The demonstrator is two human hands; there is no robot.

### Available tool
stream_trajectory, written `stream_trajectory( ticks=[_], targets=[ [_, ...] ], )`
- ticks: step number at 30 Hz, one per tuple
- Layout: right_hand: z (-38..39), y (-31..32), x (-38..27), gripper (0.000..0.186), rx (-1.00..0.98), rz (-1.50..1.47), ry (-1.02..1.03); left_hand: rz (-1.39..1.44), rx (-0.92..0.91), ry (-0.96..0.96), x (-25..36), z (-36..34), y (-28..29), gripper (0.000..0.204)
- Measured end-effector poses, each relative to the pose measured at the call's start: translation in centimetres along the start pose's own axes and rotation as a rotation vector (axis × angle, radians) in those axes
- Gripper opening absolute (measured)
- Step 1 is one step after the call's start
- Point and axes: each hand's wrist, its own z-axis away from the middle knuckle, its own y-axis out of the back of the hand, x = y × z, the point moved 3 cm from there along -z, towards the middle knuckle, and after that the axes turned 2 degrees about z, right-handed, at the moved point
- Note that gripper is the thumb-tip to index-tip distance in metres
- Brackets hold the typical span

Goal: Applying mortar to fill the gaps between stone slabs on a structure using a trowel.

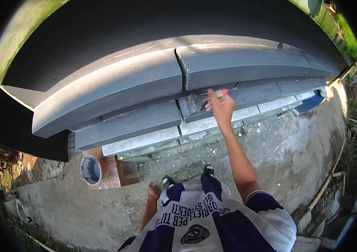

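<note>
I stand outdoors, in a yard beside stepped grey ledges [245,67]. Under me is rough, stained concrete ground [279,155] dotted with white specks; direct sunlight falls across it, and plants [352,105] grow along its edge near a long pole [326,183]. A grey-smeared bucket [104,169] suggests painting work. Whether it's a home, I can't tell.

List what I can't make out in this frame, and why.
All in the head view:
Brush: bristle tips blur into the dark grey ledge; the right hand hides part of the handle.
Bucket: depth of contents unclear, shaded and small.
Blue object: kind unclear, partly cut off behind the pale blocks.
Footwear: heels hidden by clothing.
</note>
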Motion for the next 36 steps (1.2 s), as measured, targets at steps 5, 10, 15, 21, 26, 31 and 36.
stream_trajectory(
  ticks=[5, 10, 15, 21, 26, 31, 36],
  targets=[
    [-2.8, 6.3, 1.6, 0.029, 0.228, 0.375, 0.085, 0.024, 0.044, -0.010, -0.1, 0.0, 1.2, 0.034],
    [-4.7, 9.8, -4.3, 0.019, 0.471, 0.966, 0.644, 0.044, 0.058, -0.011, -1.1, -0.8, 2.1, 0.026],
    [-2.1, 3.5, -1.3, 0.013, -0.128, 1.081, 0.684, -0.037, 0.032, -0.013, -2.4, -1.7, 1.1, 0.021],
    [3.4, -2.8, -1.8, 0.013, -0.322, 0.711, 0.852, -0.111, -0.023, -0.024, -2.6, -1.0, -0.7, 0.021],
    [-3.0, 4.7, 1.4, 0.026, -0.052, 0.154, 0.050, -0.090, 0.045, -0.027, -2.7, -0.6, -1.5, 0.030],
    [-9.7, 20.3, 3.4, 0.030, 0.317, 0.341, 0.060, -0.071, 0.072, -0.034, -4.0, -0.2, -2.4, 0.032],
    [-13.7, 32.2, -1.1, 0.027, 0.669, 0.751, 0.216, -0.086, 0.066, -0.055, -5.8, -1.2, -1.6, 0.030]
  ],
)
